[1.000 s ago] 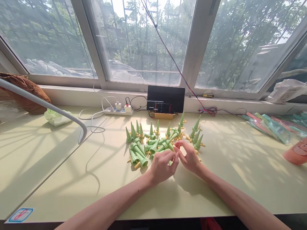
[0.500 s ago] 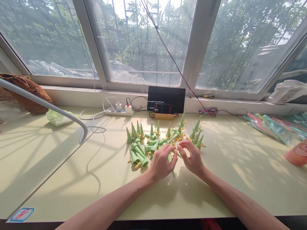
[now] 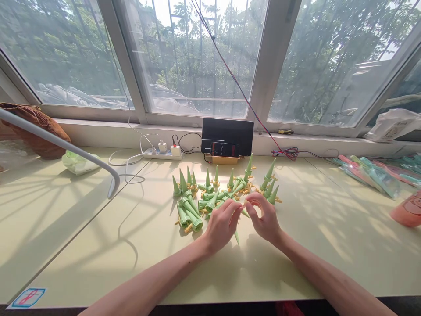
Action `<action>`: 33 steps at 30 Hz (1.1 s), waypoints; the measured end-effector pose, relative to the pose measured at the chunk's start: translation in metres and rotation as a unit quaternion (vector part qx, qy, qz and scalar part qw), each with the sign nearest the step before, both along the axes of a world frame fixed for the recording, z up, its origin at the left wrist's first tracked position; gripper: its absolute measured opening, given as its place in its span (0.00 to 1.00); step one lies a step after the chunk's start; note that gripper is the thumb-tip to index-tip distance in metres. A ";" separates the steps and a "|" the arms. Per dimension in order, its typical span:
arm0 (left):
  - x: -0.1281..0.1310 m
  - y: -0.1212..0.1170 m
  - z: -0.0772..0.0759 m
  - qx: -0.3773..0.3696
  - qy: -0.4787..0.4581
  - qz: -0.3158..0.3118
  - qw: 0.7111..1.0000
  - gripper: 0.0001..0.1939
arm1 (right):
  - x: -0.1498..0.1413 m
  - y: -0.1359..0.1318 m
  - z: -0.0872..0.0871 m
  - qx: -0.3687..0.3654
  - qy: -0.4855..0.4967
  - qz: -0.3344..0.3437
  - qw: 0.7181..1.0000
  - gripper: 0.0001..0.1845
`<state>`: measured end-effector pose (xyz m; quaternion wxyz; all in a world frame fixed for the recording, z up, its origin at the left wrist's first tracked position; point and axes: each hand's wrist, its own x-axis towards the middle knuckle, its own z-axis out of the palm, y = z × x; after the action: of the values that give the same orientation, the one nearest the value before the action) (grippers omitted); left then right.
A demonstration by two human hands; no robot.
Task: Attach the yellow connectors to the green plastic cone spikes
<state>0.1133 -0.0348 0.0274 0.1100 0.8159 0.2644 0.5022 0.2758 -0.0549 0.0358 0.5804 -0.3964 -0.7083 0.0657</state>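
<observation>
My left hand [image 3: 222,224] is closed in a pinch, its fingertips meeting those of my right hand [image 3: 264,216]. The right thumb and index finger also close in a pinch. Something small and pale shows between the fingertips, too small to name. Just behind the hands lies a pile of green plant watering spikes [image 3: 212,201] with yellow valves. Below my left hand a green spike tip [image 3: 237,238] points toward me; I cannot tell whether the hand holds that spike. Several upright spikes [image 3: 269,169] stand beyond my right hand.
A phone [image 3: 224,149] and a dark tablet [image 3: 227,134] stand at the window. Left of them is a power strip [image 3: 162,153] with cables. A grey curved bar [image 3: 82,151] reaches in from the left. Plastic-wrapped items [image 3: 371,175] and an orange container [image 3: 408,210] lie right.
My left fingers have drawn closer together, and the left hand has turned slightly. My right hand has shifted very little. The spikes on the table keep their places.
</observation>
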 end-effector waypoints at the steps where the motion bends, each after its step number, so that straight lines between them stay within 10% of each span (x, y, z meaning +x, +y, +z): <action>1: 0.000 0.000 0.000 0.001 -0.004 -0.002 1.000 0.08 | 0.000 0.000 0.000 0.001 0.003 0.000 1.000 0.03; 33: 0.000 -0.001 0.009 -0.007 0.021 0.058 0.998 0.12 | 0.001 -0.001 0.002 -0.014 -0.023 0.018 0.999 0.08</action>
<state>0.1131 -0.0361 0.0360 0.0807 0.8090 0.3165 0.4887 0.2766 -0.0555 0.0373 0.5567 -0.3928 -0.7279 0.0769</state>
